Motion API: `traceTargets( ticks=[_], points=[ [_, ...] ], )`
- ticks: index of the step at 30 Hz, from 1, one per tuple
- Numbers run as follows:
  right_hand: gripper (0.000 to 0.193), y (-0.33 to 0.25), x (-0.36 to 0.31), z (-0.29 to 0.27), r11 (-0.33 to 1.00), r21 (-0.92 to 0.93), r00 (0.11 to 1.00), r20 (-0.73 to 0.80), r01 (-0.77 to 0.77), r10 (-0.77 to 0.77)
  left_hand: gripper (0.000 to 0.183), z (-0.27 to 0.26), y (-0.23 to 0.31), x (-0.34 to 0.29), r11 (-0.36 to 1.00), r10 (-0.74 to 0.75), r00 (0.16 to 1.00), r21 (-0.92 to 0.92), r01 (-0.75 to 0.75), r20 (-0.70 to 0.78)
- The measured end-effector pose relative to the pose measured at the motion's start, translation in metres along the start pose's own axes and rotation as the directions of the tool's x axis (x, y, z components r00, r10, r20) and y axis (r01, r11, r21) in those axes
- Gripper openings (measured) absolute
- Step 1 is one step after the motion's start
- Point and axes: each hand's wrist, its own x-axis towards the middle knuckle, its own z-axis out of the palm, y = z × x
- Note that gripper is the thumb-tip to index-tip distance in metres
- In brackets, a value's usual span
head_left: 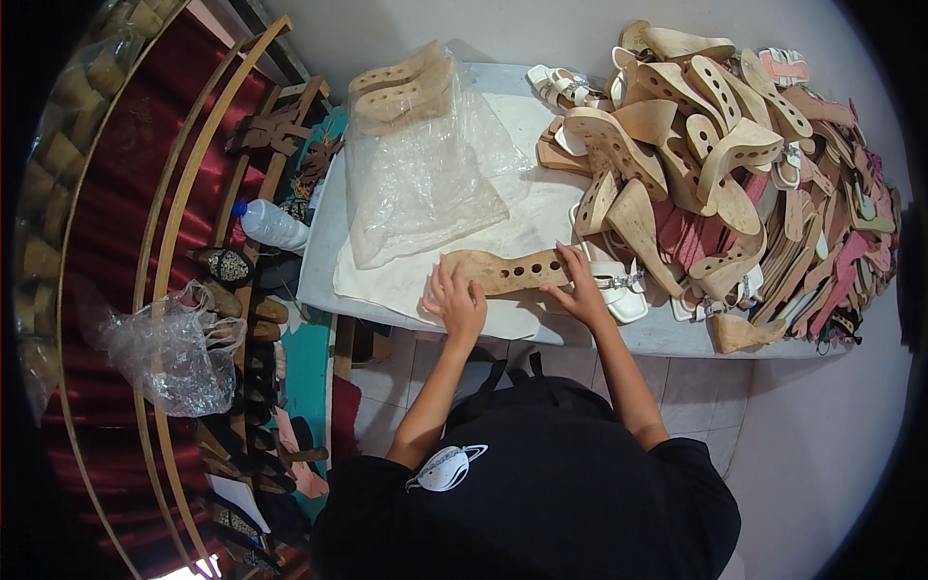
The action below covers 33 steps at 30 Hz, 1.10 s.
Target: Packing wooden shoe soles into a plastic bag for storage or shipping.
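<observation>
A light wooden wedge sole with a row of dark round holes lies sideways in front of me, above the near part of the white sheet. At its left end, my left hand holds it between thumb and index finger, the other fingers spread beside it. My right hand grips the right end, fingers over the far edge and thumb on the near side. Just right of that hand is a white strappy sandal with a shiny ornament. Whether the sole touches the table, I cannot tell.
A clear plastic bag with wooden wedge soles sits back left. Right, a tall heap of wedge soles adjoins stacked shoe parts. Left of the table are a water bottle, a crumpled bag and wooden rails.
</observation>
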Motion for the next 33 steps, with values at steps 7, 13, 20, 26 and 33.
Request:
traceTargets(
  ticks=[7,13,20,26,33],
  points=[
    [0.069,-0.002,-0.005,-0.012,0.989,-0.144,0.998,-0.062,0.021,-0.030,0.041,-0.001,0.048,0.000,0.981,0.136,0.988,-0.132,-0.144,-0.067],
    [0.058,0.004,0.001,-0.054,0.986,-0.165,0.926,-0.375,-0.025,-0.039,0.039,-0.001,0.128,0.039,0.884,0.371,0.921,-0.258,-0.390,-0.118],
    [0.044,0.012,0.013,-0.131,0.935,-0.306,0.683,-0.722,-0.180,-0.105,0.043,0.011,0.240,0.090,0.668,0.635,0.738,-0.319,-0.672,-0.227],
    [0.050,0.025,0.027,-0.165,0.910,-0.324,0.614,-0.782,-0.259,-0.104,0.064,0.034,0.338,0.128,0.294,0.613,0.703,-0.721,-0.627,-0.361],
    [0.065,0.029,0.068,-0.180,0.994,-0.020,0.606,-0.794,-0.110,0.051,0.073,0.031,0.409,0.158,0.389,0.755,0.606,-0.573,-0.721,-0.250]
  ],
)
